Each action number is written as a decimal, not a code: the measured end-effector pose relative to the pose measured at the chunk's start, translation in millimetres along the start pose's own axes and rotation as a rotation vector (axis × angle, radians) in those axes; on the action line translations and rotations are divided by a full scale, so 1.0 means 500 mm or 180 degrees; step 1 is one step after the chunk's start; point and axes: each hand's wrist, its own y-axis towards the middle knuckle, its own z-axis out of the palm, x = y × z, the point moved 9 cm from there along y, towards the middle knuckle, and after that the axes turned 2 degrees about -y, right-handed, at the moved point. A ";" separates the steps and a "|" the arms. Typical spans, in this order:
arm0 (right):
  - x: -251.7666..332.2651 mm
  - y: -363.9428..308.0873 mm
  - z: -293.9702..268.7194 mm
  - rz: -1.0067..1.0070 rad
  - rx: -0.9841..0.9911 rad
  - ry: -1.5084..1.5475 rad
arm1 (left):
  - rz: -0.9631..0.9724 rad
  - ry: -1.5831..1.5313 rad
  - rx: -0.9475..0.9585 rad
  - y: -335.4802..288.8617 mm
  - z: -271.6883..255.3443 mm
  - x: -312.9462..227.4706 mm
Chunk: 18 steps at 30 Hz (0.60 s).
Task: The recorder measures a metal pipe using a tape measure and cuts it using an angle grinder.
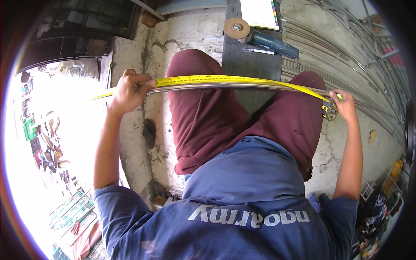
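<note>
A long, thin, shiny metal tube (234, 86) lies across my thighs. The extended yellow blade of a tape measure (208, 79) runs along it. With thumb and fingers closed, my left hand (130, 91) pinches the blade and tube together beyond my left knee; the blade's end continues past it to the left. Beyond my right knee, my right hand (345, 105) is closed around the tube, and a small yellow-green piece shows between its fingers. The black-and-yellow tape case (329, 110) hangs just left of that hand, where the blade twists down into it.
An angle grinder (271, 42) with a brown disc lies on a dark bench (242, 65) ahead, near a white sheet (258, 14). Long metal bars (316, 47) are on the floor at right. A dark slipper (149, 133) lies left of my leg.
</note>
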 end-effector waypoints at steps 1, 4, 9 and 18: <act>0.000 -0.003 0.002 0.0017 0.0014 0.0065 | 0.0012 -0.0007 -0.0001 0.005 -0.005 -0.004; 0.008 -0.010 0.001 0.0060 0.0042 0.0145 | 0.0040 -0.0109 0.0290 0.028 -0.012 -0.032; 0.001 -0.017 -0.002 0.0173 0.0162 0.0156 | -0.0556 -0.0499 0.1245 0.053 0.035 -0.027; -0.006 -0.033 -0.014 0.0380 0.0204 0.0502 | -0.0975 -0.0860 0.1855 0.056 0.073 -0.014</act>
